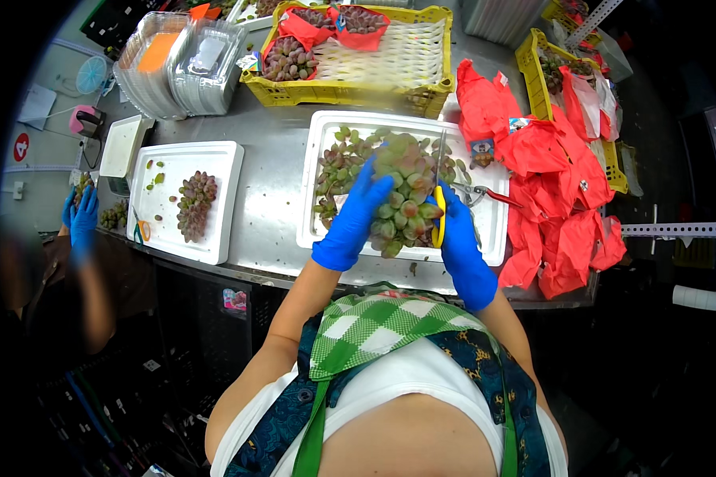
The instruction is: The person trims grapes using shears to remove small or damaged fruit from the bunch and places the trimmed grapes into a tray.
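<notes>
In front of me a large bunch of green and reddish grapes [403, 191] is raised over a white foam tray [310, 179]. My left hand [355, 214], in a blue glove, holds the bunch from its left side. Yellow-handled scissors [439, 223] are in my right hand [462, 244], also gloved in blue, with their blades pointing away from me along the bunch's right side. Loose grapes [340, 158] lie in the tray under the bunch. Red-handled pruning snips [492, 195] rest across the tray's right rim.
Crumpled red paper bags [549, 173] lie to the right. Behind the tray stands a yellow crate [346, 92] with bagged grapes and foam netting. Leftward are another white tray [230, 208], a scale [122, 149] and clear plastic containers [206, 71]. At far left, a co-worker's gloved hands [83, 214] hold grapes.
</notes>
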Tool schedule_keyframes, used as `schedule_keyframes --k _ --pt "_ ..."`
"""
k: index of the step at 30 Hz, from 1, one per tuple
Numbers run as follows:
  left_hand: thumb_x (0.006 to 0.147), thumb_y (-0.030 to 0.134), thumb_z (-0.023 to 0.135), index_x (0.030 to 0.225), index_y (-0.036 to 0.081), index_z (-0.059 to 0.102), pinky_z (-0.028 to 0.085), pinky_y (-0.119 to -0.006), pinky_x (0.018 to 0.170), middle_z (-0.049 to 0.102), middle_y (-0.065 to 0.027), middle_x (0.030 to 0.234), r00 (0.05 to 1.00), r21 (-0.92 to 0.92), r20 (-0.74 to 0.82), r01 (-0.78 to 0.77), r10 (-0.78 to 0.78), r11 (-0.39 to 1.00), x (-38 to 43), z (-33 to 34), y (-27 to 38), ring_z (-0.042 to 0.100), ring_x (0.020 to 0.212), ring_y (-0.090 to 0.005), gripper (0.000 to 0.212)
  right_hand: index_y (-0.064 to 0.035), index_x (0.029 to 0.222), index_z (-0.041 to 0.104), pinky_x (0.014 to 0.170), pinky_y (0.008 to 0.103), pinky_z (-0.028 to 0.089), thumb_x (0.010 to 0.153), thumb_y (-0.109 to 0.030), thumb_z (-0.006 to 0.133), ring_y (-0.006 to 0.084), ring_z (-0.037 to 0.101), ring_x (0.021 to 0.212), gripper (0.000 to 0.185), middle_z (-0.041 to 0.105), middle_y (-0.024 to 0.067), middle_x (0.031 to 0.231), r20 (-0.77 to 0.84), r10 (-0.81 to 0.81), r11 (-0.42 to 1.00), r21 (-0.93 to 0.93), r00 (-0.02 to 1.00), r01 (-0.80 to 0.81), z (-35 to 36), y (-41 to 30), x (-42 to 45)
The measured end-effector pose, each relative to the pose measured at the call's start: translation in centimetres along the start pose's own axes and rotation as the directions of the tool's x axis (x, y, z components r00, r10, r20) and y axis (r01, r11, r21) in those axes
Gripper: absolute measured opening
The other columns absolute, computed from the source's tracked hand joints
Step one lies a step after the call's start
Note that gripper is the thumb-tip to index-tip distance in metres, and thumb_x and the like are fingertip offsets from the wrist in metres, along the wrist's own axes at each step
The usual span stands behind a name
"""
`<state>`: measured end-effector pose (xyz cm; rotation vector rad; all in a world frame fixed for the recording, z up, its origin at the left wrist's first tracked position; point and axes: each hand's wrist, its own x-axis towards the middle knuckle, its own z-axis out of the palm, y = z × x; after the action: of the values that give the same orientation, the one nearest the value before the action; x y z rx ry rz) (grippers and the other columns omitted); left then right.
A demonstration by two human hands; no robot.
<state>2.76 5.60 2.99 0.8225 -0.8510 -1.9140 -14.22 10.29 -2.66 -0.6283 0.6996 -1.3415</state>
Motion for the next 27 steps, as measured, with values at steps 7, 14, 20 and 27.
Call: schedule_keyframes --k 7,14,20,27 --pt "0.09 0.04 0.034 0.132 0.009 0.03 0.034 -0.035 0.095 0.04 -0.0089 0.126 0.987 0.117 0.145 0.056 -0.073 0.992 -1.4 -2.6 1.8 0.041 0.114 -0.0208 0.052 -0.0079 0.122 0.039 0.083 0.0296 0.045 0.09 -0.027 0.039 0.0158 0.053 0.1 0.038 0.052 0.0056 0.111 -0.171 0.246 0.964 0.141 0.954 -0.223 2.2 -0.1 -1.5" --pt "0.085 0.045 0.042 0.129 0.01 0.034 0.041 -0.036 0.088 0.045 -0.009 0.122 0.999 -0.123 0.015 0.043 -0.042 0.992 -0.7 -5.4 -1.1 0.048 0.107 -0.0215 0.057 -0.0083 0.12 0.044 0.075 0.0261 0.047 0.088 -0.031 0.047 0.0126 0.055 0.093 0.04 0.054 0.0035 0.106 -0.092 0.279 0.955 0.131 0.956 -0.266 4.6 0.1 -0.5" --pt "0.09 0.044 0.025 0.131 0.005 0.025 0.043 -0.039 0.09 0.036 -0.0159 0.128 0.981 -0.587 0.138 -0.028 0.135 0.809 -2.2 -5.7 -1.9 0.045 0.111 -0.0288 0.056 -0.0044 0.113 0.052 0.066 0.022 0.048 0.081 -0.015 0.06 0.0096 0.057 0.079 0.035 0.059 0.0028 0.095 -0.146 0.233 0.9 -0.342 0.961 -0.27 8.9 -1.1 1.0" --pt "0.085 0.056 0.021 0.136 0.012 0.019 0.029 -0.047 0.098 0.025 -0.0116 0.137 0.971 -0.574 0.145 -0.072 0.188 0.816 -1.7 -9.4 -2.2 0.033 0.121 -0.0318 0.067 -0.0058 0.123 0.042 0.064 0.0231 0.047 0.085 -0.014 0.053 0.0143 0.06 0.076 0.041 0.061 0.0088 0.097 -0.064 0.16 0.943 -0.284 0.985 -0.172 8.0 0.8 1.3"
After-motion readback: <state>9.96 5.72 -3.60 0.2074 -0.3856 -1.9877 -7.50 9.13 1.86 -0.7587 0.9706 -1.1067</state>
